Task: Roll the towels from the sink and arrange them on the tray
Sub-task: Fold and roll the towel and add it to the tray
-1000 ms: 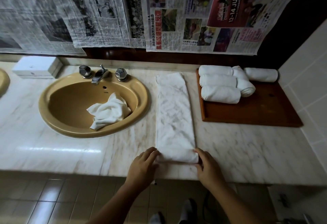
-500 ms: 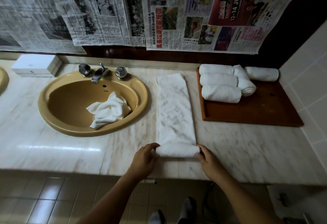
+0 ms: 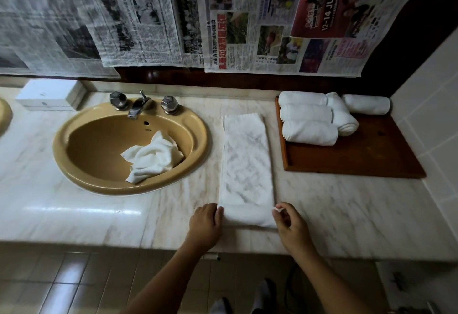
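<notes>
- Where the pale marble counter [image 3: 99,204] reaches its near edge, two bare forearms come in from below. They flank the near end of a long folded white towel [image 3: 247,165], which is rolled there into a short, fat cylinder.
- The left hand [image 3: 205,224] lies knuckles up, its fingers curled against the roll's left end and gripping it.
- The right hand [image 3: 291,225] sits slightly raised, thumb and forefinger pinching the roll's right corner and the other fingers loosely bent.
- Beyond the roll, the towel lies flat and runs straight away between sink and tray.
- On the left, a mustard-yellow oval sink [image 3: 133,188] holds a crumpled white towel [image 3: 151,157].
- On the right, a dark brown wooden tray [image 3: 359,157] carries five rolled white towels [image 3: 309,132] at its far end.
- Farthest off, newspaper sheets [image 3: 138,16] hang on the wall. A red advert [image 3: 327,16] reads "12-14 JUNE"; the other print is too small to read.
</notes>
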